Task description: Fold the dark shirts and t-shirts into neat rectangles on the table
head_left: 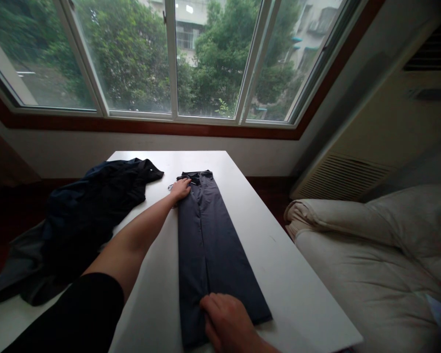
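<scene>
A pair of dark grey trousers [220,230] lies lengthwise on the white table [264,235], its waist at the far end and its hems towards me. My left hand [181,189] reaches forward to the left side of the waist, its fingers closed on the fabric there; a thin cord shows beside it. Close to me, my right hand [228,318] is closed, thumb and fingers pinching the trouser leg near the hem at its inner edge. Part of the grip is hidden under the knuckles.
Dark clothes [91,206] are heaped along the table's left side, some hanging past its edge. A beige padded sofa [360,264] stands to the right. Beyond the table's far edge are a wall and a wide window [174,63]. A vented unit [353,171] leans into view at right.
</scene>
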`<state>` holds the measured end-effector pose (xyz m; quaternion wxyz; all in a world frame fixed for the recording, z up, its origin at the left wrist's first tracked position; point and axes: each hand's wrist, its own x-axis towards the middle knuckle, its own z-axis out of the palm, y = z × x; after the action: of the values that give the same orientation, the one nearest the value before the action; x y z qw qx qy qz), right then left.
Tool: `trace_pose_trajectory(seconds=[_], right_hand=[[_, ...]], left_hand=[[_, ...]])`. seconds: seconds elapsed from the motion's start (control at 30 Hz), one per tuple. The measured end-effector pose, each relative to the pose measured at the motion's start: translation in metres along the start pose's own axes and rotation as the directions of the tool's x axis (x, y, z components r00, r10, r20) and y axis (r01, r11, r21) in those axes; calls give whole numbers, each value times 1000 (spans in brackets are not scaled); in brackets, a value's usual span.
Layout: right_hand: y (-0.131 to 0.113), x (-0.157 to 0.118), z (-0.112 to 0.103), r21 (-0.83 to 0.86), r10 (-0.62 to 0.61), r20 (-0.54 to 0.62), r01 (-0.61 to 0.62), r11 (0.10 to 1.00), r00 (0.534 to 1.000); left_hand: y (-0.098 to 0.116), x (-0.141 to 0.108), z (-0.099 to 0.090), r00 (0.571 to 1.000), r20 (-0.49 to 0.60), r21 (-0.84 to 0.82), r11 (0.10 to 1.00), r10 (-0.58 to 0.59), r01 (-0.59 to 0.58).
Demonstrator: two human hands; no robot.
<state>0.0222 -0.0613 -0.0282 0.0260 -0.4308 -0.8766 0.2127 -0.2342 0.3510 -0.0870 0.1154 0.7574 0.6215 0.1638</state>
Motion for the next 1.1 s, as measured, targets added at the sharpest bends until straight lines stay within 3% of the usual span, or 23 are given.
trace_pose_trajectory(seconds=[0.13, 0.27, 0.43, 0.7, 0.87, 1.1], right_hand=[[10, -7, 14, -77, -41, 6, 41, 996, 999], [32, -24, 11, -68, -56, 64, 60, 996, 996], [68, -57, -24, -15, -18, 122, 20, 1000, 992], [125, -88, -99, 138, 147, 199, -176, 975, 969], [138, -94, -112, 255, 147, 234, -206, 945, 961], [128, -97, -122, 288, 201, 304, -290, 913, 931]], left_hand=[[-4, -9, 4, 997, 9, 53, 996, -73, 72], [-11, -18, 0, 994, -9, 81, 990, -112, 113], [-31, -29, -12, 987, -138, 52, 994, -85, 93], [-49, -32, -25, 965, -164, 0, 978, -206, 208], [-48, -24, -35, 961, -157, -83, 973, -228, 217], [-36, -14, -42, 972, -145, -145, 976, -185, 164]])
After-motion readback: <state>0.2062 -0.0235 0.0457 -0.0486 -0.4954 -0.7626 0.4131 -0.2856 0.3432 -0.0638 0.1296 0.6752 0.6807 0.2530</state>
